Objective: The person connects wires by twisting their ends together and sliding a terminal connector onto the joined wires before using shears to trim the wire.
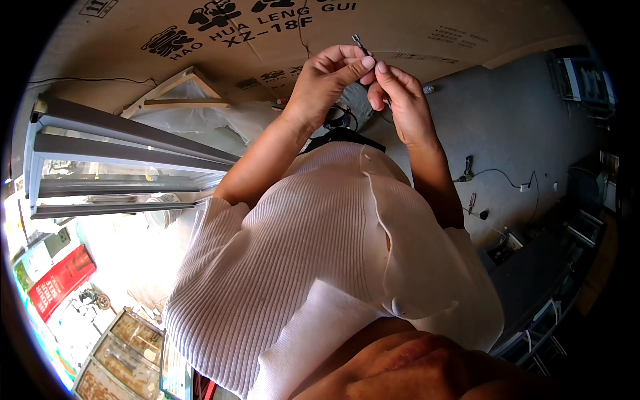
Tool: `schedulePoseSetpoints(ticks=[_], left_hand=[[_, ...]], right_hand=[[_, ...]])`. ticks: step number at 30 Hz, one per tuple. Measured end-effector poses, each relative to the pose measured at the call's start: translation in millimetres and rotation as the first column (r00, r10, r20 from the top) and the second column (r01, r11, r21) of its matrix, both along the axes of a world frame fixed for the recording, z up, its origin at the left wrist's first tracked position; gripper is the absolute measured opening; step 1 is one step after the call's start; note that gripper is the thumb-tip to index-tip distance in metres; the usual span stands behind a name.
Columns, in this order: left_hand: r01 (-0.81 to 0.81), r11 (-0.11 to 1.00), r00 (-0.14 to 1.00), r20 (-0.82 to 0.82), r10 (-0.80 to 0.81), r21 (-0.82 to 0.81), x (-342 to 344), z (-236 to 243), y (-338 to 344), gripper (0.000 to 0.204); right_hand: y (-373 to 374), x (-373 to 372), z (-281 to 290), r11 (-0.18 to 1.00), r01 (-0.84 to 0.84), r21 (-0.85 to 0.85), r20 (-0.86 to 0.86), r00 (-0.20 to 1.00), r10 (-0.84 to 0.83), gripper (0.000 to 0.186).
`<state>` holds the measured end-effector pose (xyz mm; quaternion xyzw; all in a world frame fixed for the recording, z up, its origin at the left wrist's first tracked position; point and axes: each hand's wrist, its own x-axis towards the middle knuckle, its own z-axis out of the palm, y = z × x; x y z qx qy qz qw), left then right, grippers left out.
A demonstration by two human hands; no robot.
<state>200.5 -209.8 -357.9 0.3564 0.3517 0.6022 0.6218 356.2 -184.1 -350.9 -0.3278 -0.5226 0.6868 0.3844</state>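
Note:
My left hand is raised in front of the cardboard, its thumb and fingers closed in a pinch. Between them is a thin dark rod with a shiny metallic tip that points up and left. My right hand meets the left one, with thumb and forefinger pinched at the rod's lower part. Most of the rod is hidden by the fingers, so its exact kind cannot be made out.
A large printed cardboard sheet spans the far side. Grey-framed glass panels lean at left, by a wooden frame and clear plastic. A dark power tool and cable lie on the floor at right, near dark cabinets.

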Motion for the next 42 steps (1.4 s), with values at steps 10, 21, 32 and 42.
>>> schedulePoseSetpoints(ticks=[10, 21, 32, 42], left_hand=[[-0.138, 0.988, 0.985, 0.093, 0.144, -0.076, 5.9, -4.4, -1.7, 0.012], [-0.089, 0.985, 0.969, 0.216, 0.12, -0.149, 2.4, -1.5, -2.5, 0.012], [0.034, 0.993, 0.994, 0.11, -0.022, -0.109, -6.9, 1.6, -1.4, 0.013], [0.096, 0.994, 0.936, -0.344, -0.076, 0.042, -18.1, 9.5, -8.0, 0.019]], right_hand=[[-14.1, -22.7, 5.1, 0.858, 0.143, 0.494, 0.323, 0.885, -0.334, 0.026], [-14.4, -21.9, -3.1, 0.566, 0.047, 0.823, 0.333, 0.768, -0.547, 0.019], [-25.7, -17.7, 7.2, 0.835, 0.079, 0.545, 0.404, 0.847, -0.344, 0.025], [5.7, 9.0, 19.1, 0.955, 0.067, 0.288, 0.089, 0.991, -0.096, 0.02]])
